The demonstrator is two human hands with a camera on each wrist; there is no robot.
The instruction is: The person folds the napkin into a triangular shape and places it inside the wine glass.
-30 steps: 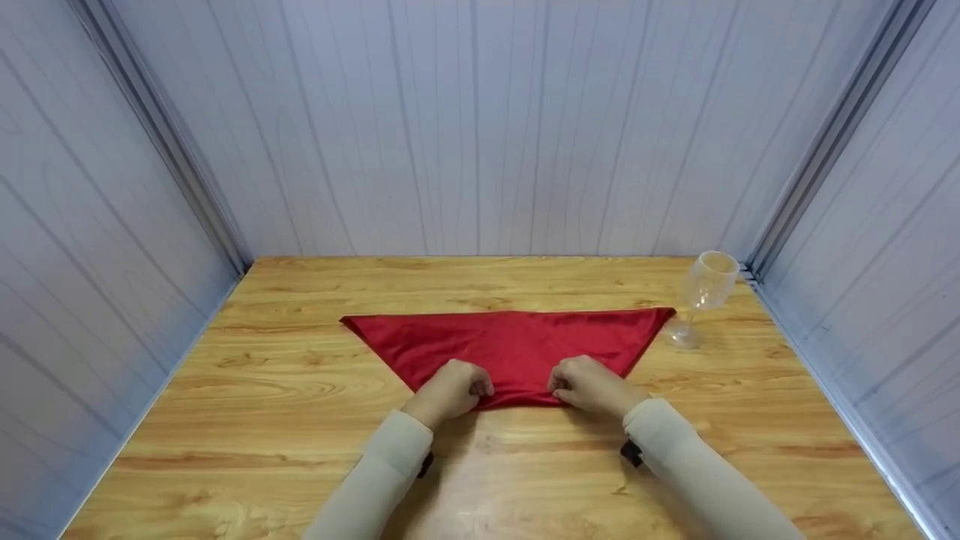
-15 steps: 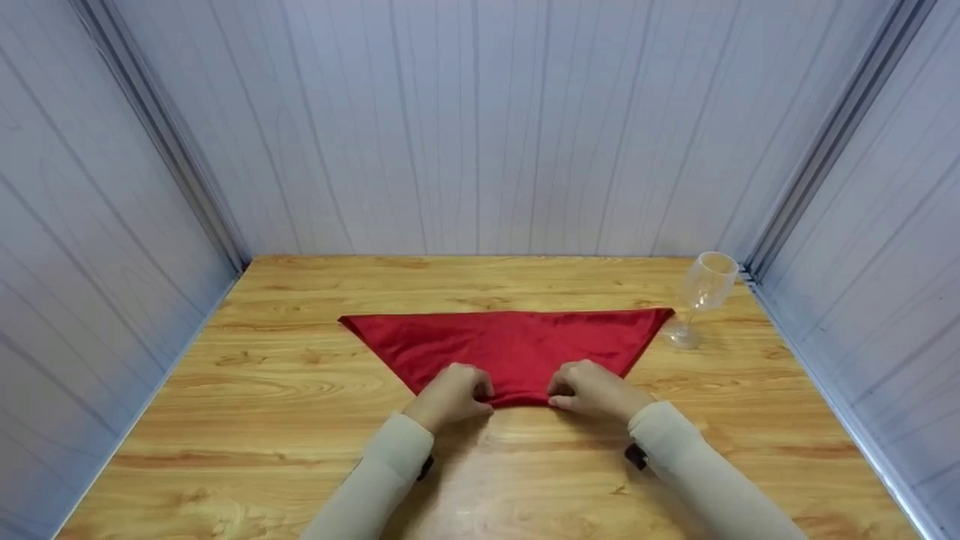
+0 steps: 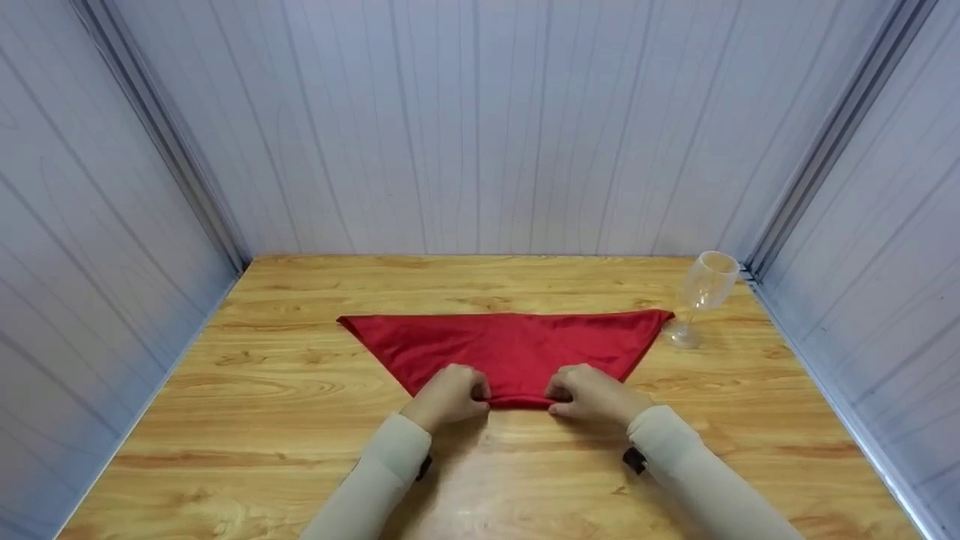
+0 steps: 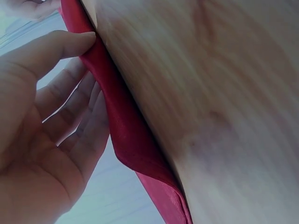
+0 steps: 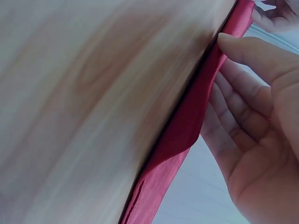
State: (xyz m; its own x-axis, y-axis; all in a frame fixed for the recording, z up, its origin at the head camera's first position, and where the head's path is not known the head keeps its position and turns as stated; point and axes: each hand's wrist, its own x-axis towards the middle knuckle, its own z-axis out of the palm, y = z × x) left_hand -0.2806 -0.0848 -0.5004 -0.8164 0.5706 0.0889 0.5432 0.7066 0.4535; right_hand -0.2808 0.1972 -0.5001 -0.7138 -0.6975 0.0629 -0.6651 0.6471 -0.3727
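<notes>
A red cloth, folded into a wide trapezoid with its short side toward me, lies flat on the table. At the left part of that near edge, my left hand pinches a narrow rolled band of it. My right hand grips the same band further right, mirroring the left. In the left wrist view the thumb presses the rolled edge from the near side, with the fingers behind it. The right wrist view shows the right thumb likewise against the edge.
A clear stemmed wine glass stands upright near the cloth's far right corner. The wood-grain table is bordered by pale panel walls at the back and on both sides.
My thumbs have moved out from under the fingers to the cloth's near edge. A thin rolled band now shows between the hands. The glass has stayed put.
</notes>
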